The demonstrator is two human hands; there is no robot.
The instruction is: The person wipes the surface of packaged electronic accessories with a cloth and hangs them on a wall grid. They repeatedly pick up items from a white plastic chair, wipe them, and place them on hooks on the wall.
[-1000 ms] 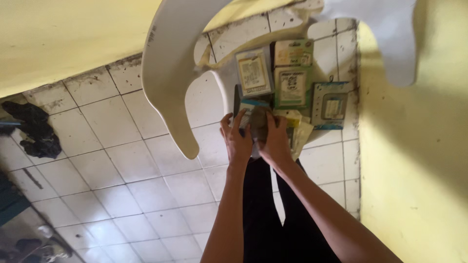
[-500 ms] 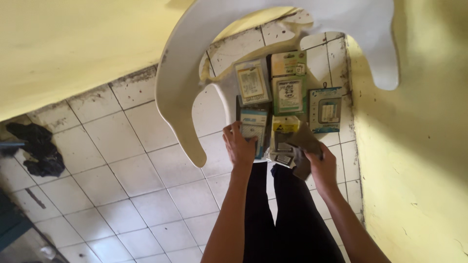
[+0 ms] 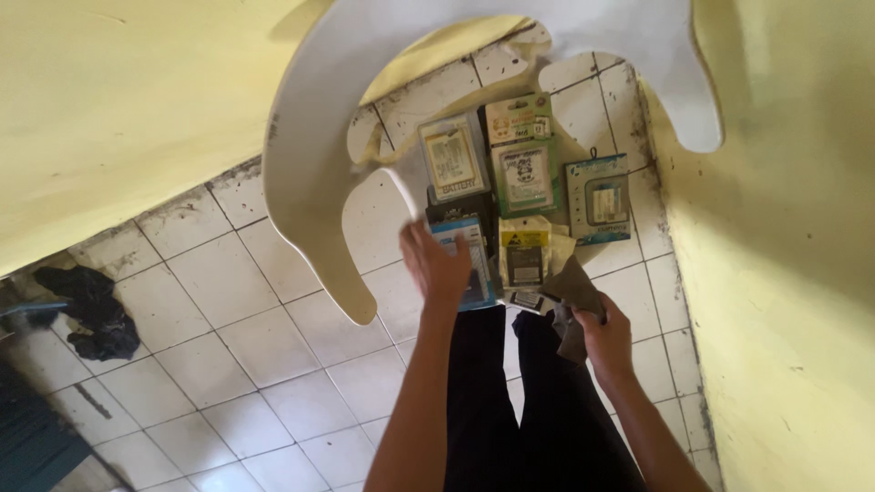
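Note:
Several flat battery packs lie side by side on the white tiled floor (image 3: 273,364). My left hand (image 3: 439,266) rests flat on a blue-edged pack (image 3: 478,273), fingers spread over its left side. My right hand (image 3: 605,339) grips a grey-brown cloth (image 3: 569,293) just right of a small dark pack (image 3: 527,299) by my legs. Beyond them lie a yellow-topped pack (image 3: 525,251), a clear pack (image 3: 452,160), a green pack (image 3: 527,173) and a light blue pack (image 3: 598,199).
A white plastic chair (image 3: 310,182) arches over the packs, its arm ending close to my left hand. Yellow walls (image 3: 784,273) close in on the right and upper left. A dark crumpled cloth (image 3: 91,310) lies on the tiles at far left.
My hands have separated. The right hand drew back to the right with the grey-brown cloth. The left hand moved up onto the blue-edged pack.

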